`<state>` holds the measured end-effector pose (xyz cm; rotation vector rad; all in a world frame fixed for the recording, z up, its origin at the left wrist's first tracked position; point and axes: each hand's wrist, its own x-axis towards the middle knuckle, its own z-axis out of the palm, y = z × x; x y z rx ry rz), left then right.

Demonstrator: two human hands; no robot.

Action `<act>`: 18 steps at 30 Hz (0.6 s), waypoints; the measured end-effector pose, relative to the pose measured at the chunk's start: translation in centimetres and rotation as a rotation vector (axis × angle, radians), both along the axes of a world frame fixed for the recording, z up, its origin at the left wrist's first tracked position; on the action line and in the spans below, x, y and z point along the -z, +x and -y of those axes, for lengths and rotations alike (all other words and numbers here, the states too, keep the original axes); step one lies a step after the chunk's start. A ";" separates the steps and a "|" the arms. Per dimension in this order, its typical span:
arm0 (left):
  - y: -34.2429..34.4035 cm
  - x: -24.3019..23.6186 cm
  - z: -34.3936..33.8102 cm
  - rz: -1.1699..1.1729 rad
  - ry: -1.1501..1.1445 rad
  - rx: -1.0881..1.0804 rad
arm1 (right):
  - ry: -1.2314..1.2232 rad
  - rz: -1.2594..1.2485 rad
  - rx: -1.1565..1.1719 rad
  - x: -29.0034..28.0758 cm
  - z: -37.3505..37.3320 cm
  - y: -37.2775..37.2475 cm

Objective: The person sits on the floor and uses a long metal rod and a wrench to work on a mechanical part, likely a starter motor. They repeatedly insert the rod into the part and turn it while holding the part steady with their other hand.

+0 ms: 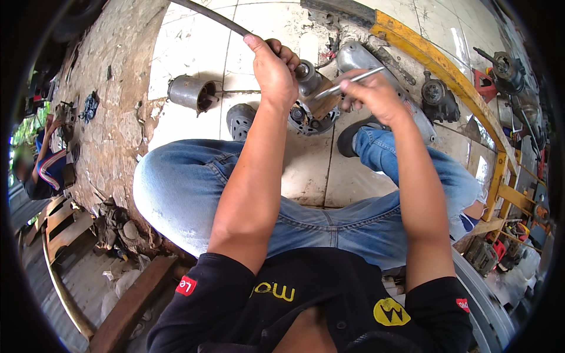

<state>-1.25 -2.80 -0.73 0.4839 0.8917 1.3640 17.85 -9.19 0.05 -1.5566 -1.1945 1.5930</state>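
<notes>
My left hand [273, 70] is closed around a long dark bar [218, 19] that runs up and off to the upper left. My right hand [368, 94] grips a shiny steel rod [372, 72], held slanted above a wooden block [319, 101]. Near my hands a metal cylinder [305, 70] stands by the block, over a round metal assembly with bolts [306, 125]. A silver casing [353, 56] lies to the right, partly behind my right hand and forearm.
A metal can [189, 93] sits on the tiles at left. A yellow steel frame [435, 59] curves along the right, beside dark mechanical parts [440, 101]. Another person [44, 162] sits at far left near wooden slats [62, 226]; a wooden beam [132, 300] lies at lower left.
</notes>
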 end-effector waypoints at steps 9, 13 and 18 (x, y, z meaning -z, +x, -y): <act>0.2 0.0 -0.1 -0.014 0.003 0.012 | 0.068 0.053 0.340 0.4 -0.1 2.5; 0.5 -0.2 0.0 -0.013 -0.001 0.014 | 0.038 0.158 0.216 2.7 -0.7 2.2; 0.3 -0.1 0.1 -0.031 -0.014 0.000 | -0.046 0.432 0.536 2.9 -1.3 5.9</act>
